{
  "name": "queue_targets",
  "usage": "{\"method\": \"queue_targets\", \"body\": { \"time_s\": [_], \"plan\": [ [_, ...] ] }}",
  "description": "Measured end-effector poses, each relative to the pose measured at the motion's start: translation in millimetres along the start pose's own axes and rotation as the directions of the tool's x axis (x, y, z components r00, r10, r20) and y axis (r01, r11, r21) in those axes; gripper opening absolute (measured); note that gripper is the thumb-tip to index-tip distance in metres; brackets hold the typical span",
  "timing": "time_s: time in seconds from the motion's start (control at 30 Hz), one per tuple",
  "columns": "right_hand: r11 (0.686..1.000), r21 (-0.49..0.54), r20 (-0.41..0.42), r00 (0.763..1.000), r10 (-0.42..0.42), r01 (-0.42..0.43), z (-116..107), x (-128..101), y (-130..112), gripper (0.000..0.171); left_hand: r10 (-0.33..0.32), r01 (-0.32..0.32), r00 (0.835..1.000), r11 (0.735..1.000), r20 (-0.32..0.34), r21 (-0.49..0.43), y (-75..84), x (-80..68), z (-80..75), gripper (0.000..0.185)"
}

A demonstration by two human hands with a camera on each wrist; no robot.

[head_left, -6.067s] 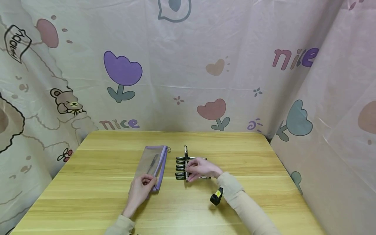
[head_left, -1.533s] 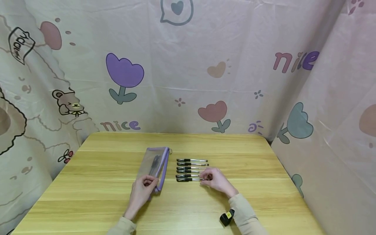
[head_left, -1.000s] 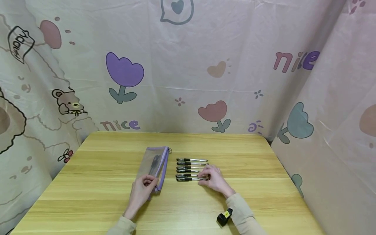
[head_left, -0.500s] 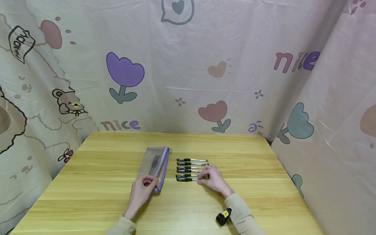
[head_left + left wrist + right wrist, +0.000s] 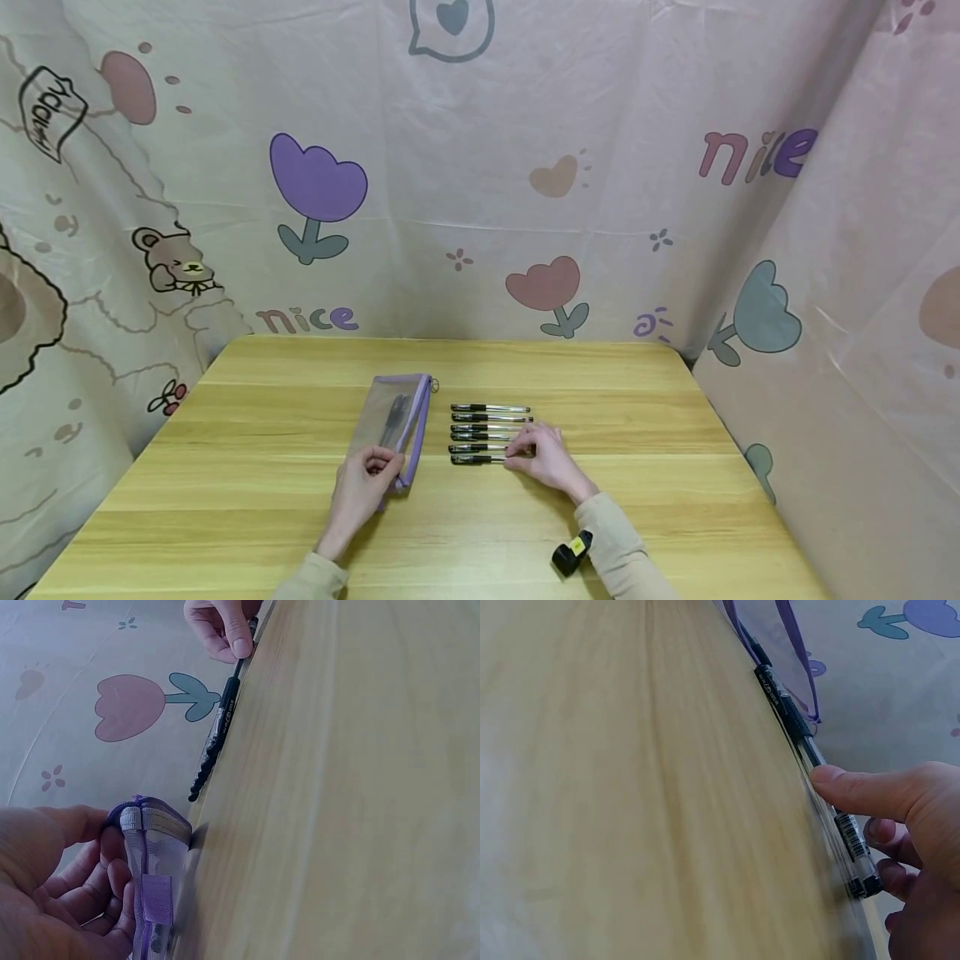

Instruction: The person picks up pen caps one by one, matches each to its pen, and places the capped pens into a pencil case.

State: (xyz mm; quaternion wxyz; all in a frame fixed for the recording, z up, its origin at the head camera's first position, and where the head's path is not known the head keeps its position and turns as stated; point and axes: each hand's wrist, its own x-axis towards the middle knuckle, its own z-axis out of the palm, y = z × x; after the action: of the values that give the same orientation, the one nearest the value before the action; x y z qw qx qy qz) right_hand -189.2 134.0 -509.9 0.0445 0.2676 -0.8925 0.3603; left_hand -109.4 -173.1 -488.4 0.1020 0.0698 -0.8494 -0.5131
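Observation:
A see-through pencil case (image 5: 375, 404) with purple edging lies on the table, its zipped side gaping. Dark pens (image 5: 395, 417) show through its wall. My left hand (image 5: 358, 492) pinches the near end of the case between thumb and fingers; the left wrist view shows the zip end (image 5: 157, 896) beside that thumb. Several black-capped clear pens form a row to the right of the case, caps pointing left. My right hand (image 5: 551, 460) pinches the nearest pen (image 5: 476, 460) by its barrel; its barcode label (image 5: 850, 832) shows in the right wrist view.
A black tape measure (image 5: 570, 553) with a yellow label is by the right sleeve, near the front. The wooden table (image 5: 225, 467) is backed by a printed cloth (image 5: 450, 167).
Earlier my right hand held a pen crosswise over the row; now that pen is gone from there and the case shows more pens. The nearest pen has just shifted slightly from its neighbour.

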Motion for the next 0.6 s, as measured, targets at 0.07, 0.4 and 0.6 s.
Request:
{"method": "queue_targets", "body": {
  "time_s": [0.07, 0.4, 0.6],
  "plan": [
    [1.000, 0.002, -0.001, 1.000, -0.009, 0.009, -0.4, -0.3, 0.4, 0.011, 0.000, 0.000, 1.000, 1.000, 0.000, 0.000, 0.3, -0.1, 0.0, 0.015],
    [0.998, 0.058, 0.024, 0.999, 0.021, -0.023, -4.3, -3.4, 0.4, 0.011, 0.003, -0.003, 1.000, 1.000, -0.006, 0.004, 1.0, -0.7, 0.1, 0.015],
    [0.997, 0.065, 0.039, 0.999, 0.035, -0.038, -7.5, -5.7, -0.3, 0.011, 0.012, -0.012, 1.000, 1.000, -0.004, -0.003, 1.0, -0.9, 0.0, 0.015]
  ]
}}
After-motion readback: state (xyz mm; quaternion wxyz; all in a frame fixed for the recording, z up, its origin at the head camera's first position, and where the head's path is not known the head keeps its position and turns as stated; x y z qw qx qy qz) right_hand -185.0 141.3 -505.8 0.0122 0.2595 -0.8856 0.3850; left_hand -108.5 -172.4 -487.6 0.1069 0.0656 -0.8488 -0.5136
